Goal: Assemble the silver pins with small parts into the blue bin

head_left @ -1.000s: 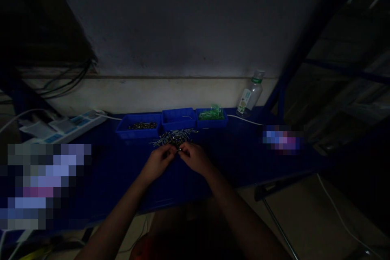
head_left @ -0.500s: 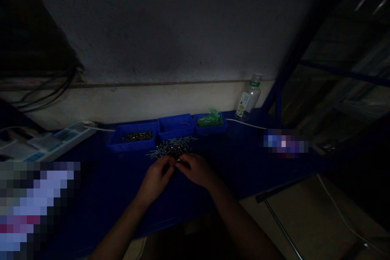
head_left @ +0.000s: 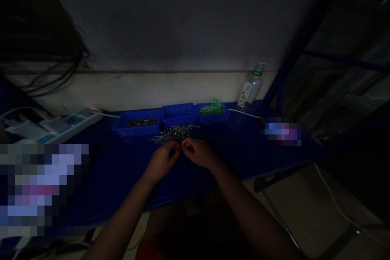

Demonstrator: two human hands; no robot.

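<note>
My left hand and my right hand meet over the blue table, fingertips almost touching. Both are closed in a pinch. A small shiny metal piece shows at the right fingertips; its kind is too dark and small to make out. Whatever the left fingers grip, if anything, is hidden. Just beyond the fingers lies a loose pile of long, thin metal screws. Behind the pile, a blue tray on the left holds many small brassy metal parts.
The middle blue tray contains a thin bent rod. Green plastic pieces fill the right tray. Near the wall stands a clear bottle. A white power strip lies at left; blurred-out objects sit at both sides.
The view has tilted down slightly, so everything sits higher and a little right. Both hands stay together by the screw pile, with the fingers shifted only slightly.
</note>
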